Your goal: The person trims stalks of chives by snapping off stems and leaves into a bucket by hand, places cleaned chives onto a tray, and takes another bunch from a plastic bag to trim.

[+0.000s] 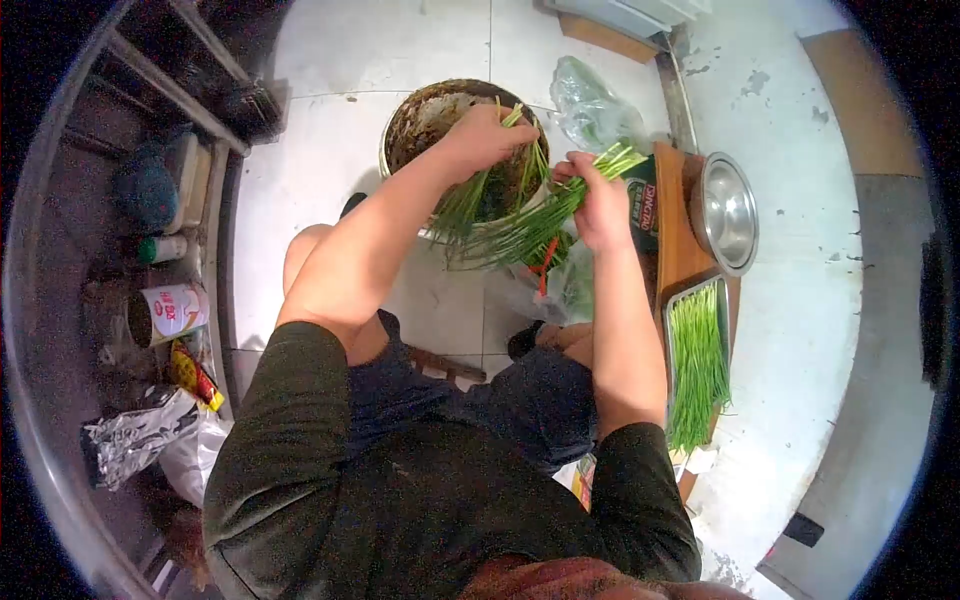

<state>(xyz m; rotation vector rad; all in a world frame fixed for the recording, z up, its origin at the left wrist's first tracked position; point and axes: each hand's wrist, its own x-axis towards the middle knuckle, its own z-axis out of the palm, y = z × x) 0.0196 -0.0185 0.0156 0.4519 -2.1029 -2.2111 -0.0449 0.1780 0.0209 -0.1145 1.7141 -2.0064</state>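
Observation:
My left hand (pixel 488 140) is closed on a few green chive stalks (pixel 537 165) above the round bin (pixel 420 105), whose inside is stained brown. My right hand (pixel 602 208) grips a thicker bundle of chives (pixel 520 235); the pale cut ends point up and right, while the green leaves trail left across the bin's near rim. Just under that bundle, more greens with a red tie (pixel 545 268) lie in a clear plastic bag (pixel 578 285).
On a wooden board to the right stand a steel bowl (pixel 728 215) and a metal tray of neatly laid chives (pixel 697 360). A dark Tsingtao box (pixel 643 200) and another plastic bag (pixel 590 100) are near the bin. Shelves at left hold a can (pixel 170 312) and packets.

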